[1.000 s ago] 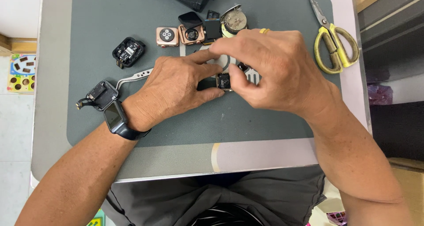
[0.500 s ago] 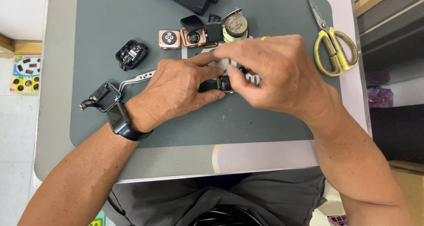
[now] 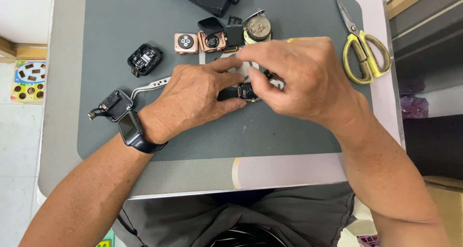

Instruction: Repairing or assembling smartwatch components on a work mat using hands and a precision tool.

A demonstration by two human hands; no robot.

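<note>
Head view: the small open watch case (image 3: 249, 90) lies on the grey mat (image 3: 120, 15), pinched between both hands; left hand (image 3: 195, 100) fingers grip it from the left; right hand (image 3: 301, 80) fingers close on it from above, equally near.

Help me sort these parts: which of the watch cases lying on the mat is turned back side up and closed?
The rose-gold case left of the open rose-gold one. It shows a round sensor back; the two black cases lie open, insides showing.
</note>
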